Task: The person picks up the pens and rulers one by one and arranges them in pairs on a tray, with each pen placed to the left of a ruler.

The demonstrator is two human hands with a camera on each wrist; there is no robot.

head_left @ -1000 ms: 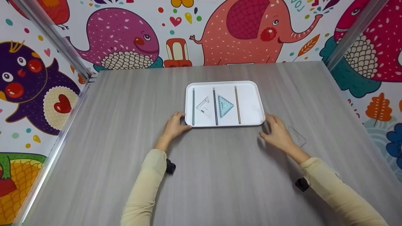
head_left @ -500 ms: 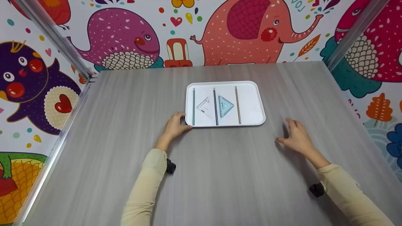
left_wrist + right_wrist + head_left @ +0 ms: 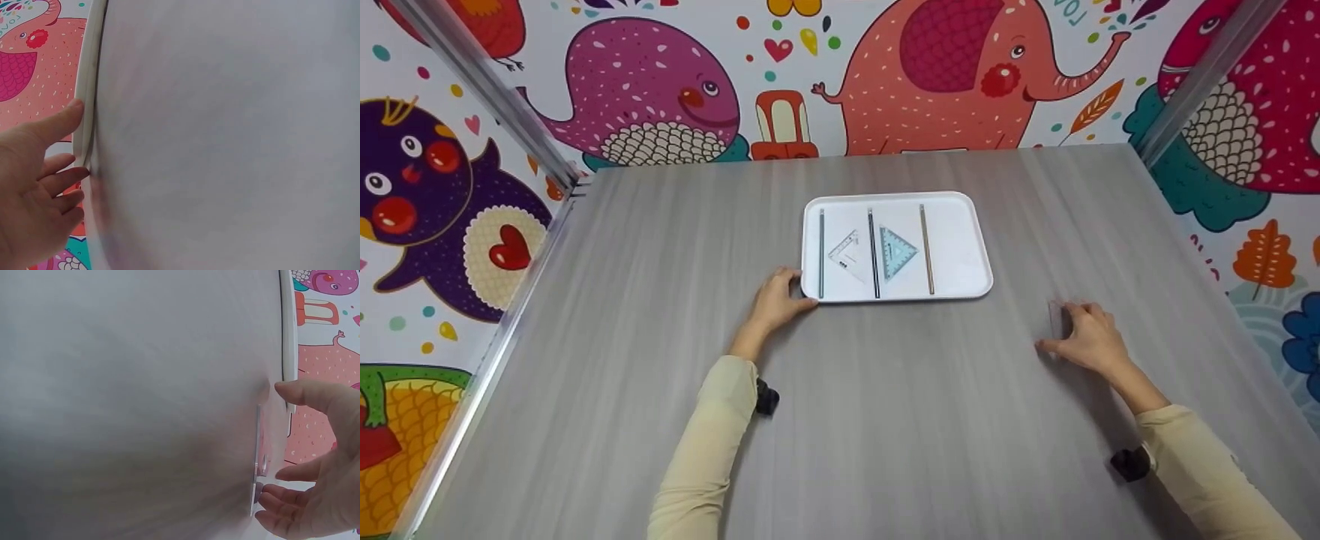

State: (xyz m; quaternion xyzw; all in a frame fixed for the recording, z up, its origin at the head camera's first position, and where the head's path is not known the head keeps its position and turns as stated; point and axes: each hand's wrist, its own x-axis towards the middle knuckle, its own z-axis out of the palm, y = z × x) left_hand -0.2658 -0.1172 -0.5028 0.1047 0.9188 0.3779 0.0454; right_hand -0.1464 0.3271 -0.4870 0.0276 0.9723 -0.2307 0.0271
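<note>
My left hand (image 3: 777,301) holds the front left corner of a white tray (image 3: 964,247), the thumb along its front rim and the fingers at its left side. On the tray lie a grey-green pencil (image 3: 822,255), a black pencil (image 3: 874,255) and a brown pencil (image 3: 927,251). Between them are a clear set square (image 3: 844,252) and a blue set square (image 3: 897,253). Right of the tray, my right hand (image 3: 1089,336) is low over another clear set square (image 3: 257,455). Its fingers are at the edge of the set square; the thumb stands apart from them.
The grey tabletop (image 3: 900,420) carries the tray toward its back. Walls with cartoon animals (image 3: 945,82) bound the table at the back and sides. Metal posts (image 3: 1207,82) stand at the back corners. A black wrist camera (image 3: 1131,463) sits under the right sleeve.
My right hand has left the tray's front right corner and moved right and toward me, to the loose clear set square. My left hand and the tray have stayed in place.
</note>
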